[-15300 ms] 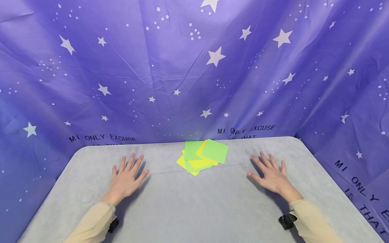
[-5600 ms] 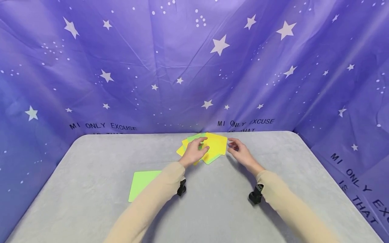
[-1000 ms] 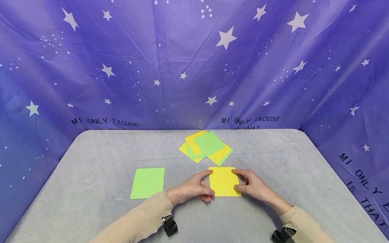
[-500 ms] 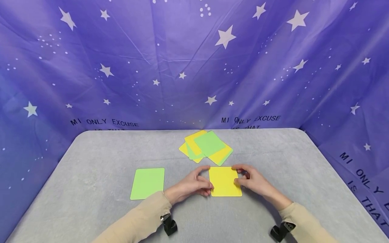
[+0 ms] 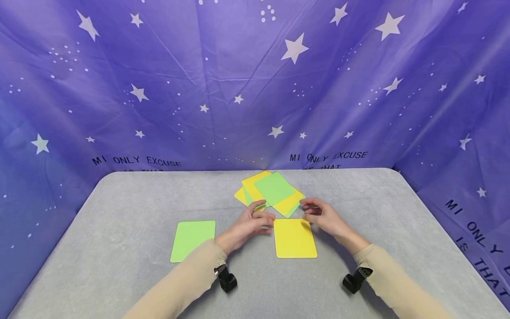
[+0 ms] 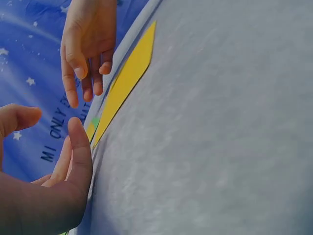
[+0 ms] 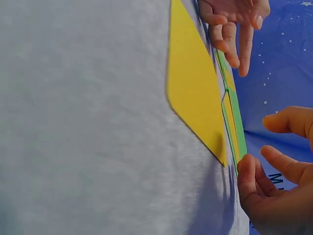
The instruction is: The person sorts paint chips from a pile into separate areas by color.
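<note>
A yellow square card (image 5: pixel 295 239) lies flat on the table in front of the overlapping pile of green and yellow cards (image 5: pixel 275 188). To the left lies a separate green card (image 5: pixel 193 240), partly behind the left sleeve. My left hand (image 5: pixel 248 227) hovers by the yellow card's upper left corner, fingers loosely bent, its index fingertip over the pile's near edge. Above the upper right corner is my right hand (image 5: pixel 327 218), thumb and index apart. Both wrist views show the yellow card (image 6: pixel 126 81) flat and the fingers of each hand holding nothing.
The grey table (image 5: pixel 139 204) has its back edge against a purple star-printed cloth (image 5: pixel 223 88), which also hangs at both sides. A black wrist camera (image 5: pixel 227 279) sits under each cuff.
The green card was laid at left earlier, then the yellow one at right. In the last half second both hands let go of the yellow card and rose toward the pile.
</note>
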`<state>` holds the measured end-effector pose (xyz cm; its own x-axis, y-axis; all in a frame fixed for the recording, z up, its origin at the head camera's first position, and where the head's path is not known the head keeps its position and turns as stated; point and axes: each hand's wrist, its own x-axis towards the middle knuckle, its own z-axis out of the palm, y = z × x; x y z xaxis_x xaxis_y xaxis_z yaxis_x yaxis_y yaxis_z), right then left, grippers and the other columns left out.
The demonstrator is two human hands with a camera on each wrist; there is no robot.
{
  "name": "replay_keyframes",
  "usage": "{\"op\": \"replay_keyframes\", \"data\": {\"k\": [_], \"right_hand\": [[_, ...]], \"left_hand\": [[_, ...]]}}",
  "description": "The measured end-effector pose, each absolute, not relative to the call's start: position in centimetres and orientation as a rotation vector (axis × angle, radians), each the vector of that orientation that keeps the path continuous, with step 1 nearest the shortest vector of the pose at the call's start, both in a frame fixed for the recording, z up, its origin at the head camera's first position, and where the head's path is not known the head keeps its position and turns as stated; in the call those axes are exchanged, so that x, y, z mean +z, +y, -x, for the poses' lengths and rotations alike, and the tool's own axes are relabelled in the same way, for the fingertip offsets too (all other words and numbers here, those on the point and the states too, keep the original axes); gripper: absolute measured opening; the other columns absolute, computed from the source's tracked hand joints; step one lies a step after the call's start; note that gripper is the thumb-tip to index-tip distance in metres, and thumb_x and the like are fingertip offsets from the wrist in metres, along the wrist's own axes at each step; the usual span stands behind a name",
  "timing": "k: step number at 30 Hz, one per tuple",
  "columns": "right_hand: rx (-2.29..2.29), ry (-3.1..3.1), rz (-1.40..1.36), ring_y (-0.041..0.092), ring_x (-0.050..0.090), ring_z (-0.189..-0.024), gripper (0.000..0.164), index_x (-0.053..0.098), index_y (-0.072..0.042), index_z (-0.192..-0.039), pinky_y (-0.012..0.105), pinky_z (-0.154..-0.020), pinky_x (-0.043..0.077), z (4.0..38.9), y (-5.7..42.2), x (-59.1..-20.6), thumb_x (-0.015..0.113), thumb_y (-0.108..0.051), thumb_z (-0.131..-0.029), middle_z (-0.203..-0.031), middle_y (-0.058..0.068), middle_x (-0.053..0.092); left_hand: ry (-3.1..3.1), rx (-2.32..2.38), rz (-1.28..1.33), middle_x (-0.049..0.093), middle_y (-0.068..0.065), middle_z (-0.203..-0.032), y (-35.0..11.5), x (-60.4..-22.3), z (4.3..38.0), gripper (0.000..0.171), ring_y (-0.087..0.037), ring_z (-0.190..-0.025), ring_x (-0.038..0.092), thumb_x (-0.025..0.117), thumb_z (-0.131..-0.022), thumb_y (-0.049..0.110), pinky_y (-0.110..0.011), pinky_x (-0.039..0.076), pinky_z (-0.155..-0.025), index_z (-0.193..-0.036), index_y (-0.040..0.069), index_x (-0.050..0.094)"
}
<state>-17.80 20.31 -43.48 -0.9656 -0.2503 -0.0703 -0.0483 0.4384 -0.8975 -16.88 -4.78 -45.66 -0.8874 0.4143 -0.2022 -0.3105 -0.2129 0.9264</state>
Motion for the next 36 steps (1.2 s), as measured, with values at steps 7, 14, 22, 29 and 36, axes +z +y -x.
{"op": "replay_keyframes", "data": {"k": [7,14,22,29,36], "right_hand": [[-1.545,2.506,0.254,0.035,0.054,-0.109,0.052,0.047,0.008,-0.135,0.03,-0.083,0.05,19.8,19.5,-43.2,0.064,-0.001,-0.087,-0.123,0.026,0.054],[-1.501,2.541,0.331,0.039,0.05,-0.117,0.056,0.043,0.006,-0.139,0.045,-0.094,0.047,21.8,18.4,-43.4,0.063,-0.001,-0.087,-0.13,0.027,0.05],[-1.355,2.624,0.364,0.042,0.045,-0.123,0.06,0.04,0.004,-0.143,0.052,-0.101,0.039,24.0,18.3,-44.0,0.061,0.002,-0.087,-0.136,0.028,0.046],[-1.329,2.602,0.37,0.04,0.042,-0.126,0.065,0.036,0.001,-0.146,0.052,-0.104,0.035,25.2,18.1,-44.3,0.063,-0.002,-0.087,-0.141,0.027,0.043],[-1.363,2.602,0.346,0.036,0.049,-0.109,0.063,0.039,0.0,-0.145,0.044,-0.087,0.043,25.3,17.8,-44.4,0.064,-0.005,-0.087,-0.131,0.027,0.05]], "left_hand": [[1.598,2.192,-0.057,0.046,-0.03,-0.132,-5.2,-45.5,18.4,0.073,-0.029,-0.103,0.057,0.058,-0.087,-0.005,-0.043,0.051,-0.09,-0.15,0.0,0.02],[1.621,2.233,0.026,0.03,-0.026,-0.138,-5.2,-45.3,19.4,0.073,-0.039,-0.113,0.05,0.056,-0.086,-0.009,-0.042,0.048,-0.095,-0.149,0.0,0.022],[1.622,2.2,0.073,0.024,-0.024,-0.142,-4.8,-44.8,20.5,0.076,-0.035,-0.109,0.052,0.058,-0.085,-0.009,-0.042,0.049,-0.093,-0.15,0.002,0.021],[1.596,2.155,0.058,0.018,-0.023,-0.147,-4.8,-44.5,21.4,0.078,-0.043,-0.122,0.046,0.057,-0.086,-0.008,-0.041,0.047,-0.097,-0.152,0.003,0.016],[1.595,2.165,0.068,0.02,-0.023,-0.149,-5.2,-44.5,21.7,0.076,-0.041,-0.127,0.042,0.057,-0.087,-0.007,-0.04,0.045,-0.099,-0.152,0.004,0.018]]}}
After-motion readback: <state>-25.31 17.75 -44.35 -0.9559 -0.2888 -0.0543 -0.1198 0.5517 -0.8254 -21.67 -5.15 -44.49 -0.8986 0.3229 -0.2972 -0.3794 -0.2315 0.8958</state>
